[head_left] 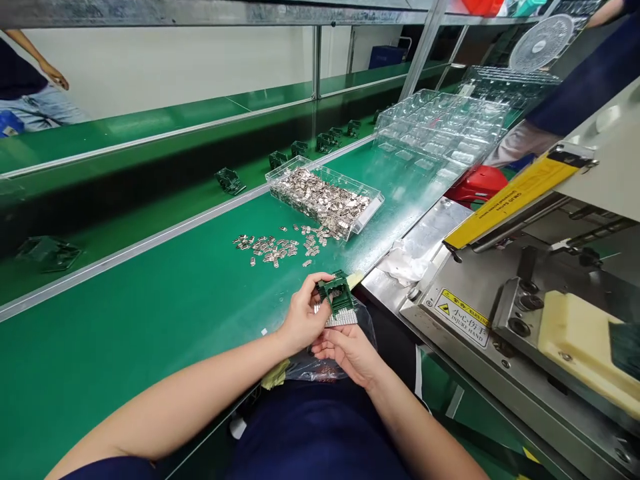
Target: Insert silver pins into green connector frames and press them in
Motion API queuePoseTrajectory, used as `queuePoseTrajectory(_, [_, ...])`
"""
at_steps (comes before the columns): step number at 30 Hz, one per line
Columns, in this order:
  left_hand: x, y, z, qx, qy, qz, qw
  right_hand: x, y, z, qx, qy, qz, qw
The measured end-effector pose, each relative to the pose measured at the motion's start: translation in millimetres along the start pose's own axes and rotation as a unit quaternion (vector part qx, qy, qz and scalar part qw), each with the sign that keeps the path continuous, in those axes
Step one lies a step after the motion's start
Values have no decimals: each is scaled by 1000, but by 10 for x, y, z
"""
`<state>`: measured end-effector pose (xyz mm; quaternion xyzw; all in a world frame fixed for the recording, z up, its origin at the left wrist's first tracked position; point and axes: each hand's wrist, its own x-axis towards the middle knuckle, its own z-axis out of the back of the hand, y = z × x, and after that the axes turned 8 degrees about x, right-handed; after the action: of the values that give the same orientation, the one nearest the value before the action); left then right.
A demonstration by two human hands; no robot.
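Near the front edge of the bench, my left hand (pixel 306 315) is closed around a green plastic frame (pixel 339 293) with an open middle. A silver, ridged strip (pixel 343 317) shows along the frame's lower side; whether it is fixed there I cannot tell. Just below it, my right hand (pixel 346 350) has its fingers curled and pressed together, and what they pinch is hidden. Beyond the hands, small loose metal clips (pixel 275 249) lie scattered on the green bench. They lie in front of a clear plastic tray (pixel 373 212) heaped with more metal clips (pixel 325 195).
Several green frames (pixel 230 181) stand along the back ledge. Clear blister trays (pixel 440 127) are stacked at the far right. A machine with a warning label (pixel 463 317) and a yellow bar (pixel 510 200) flanks my right. Other people (pixel 23 80) stand beyond the bench, and a fan (pixel 543 43) is upper right.
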<state>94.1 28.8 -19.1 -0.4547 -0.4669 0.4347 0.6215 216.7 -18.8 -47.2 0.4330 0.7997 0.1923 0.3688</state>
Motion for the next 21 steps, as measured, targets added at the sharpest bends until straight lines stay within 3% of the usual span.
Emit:
queuePoseTrajectory(11, [33, 28, -16, 21, -32, 4, 999, 113, 38, 33, -13, 7, -49, 999])
queuePoseTrajectory(16, [34, 37, -12, 25, -41, 7, 999, 176, 5, 27, -61, -33, -43, 997])
queuePoseTrajectory(21, [56, 78, -10, 61, -43, 3, 997, 295, -130, 182, -127, -101, -13, 987])
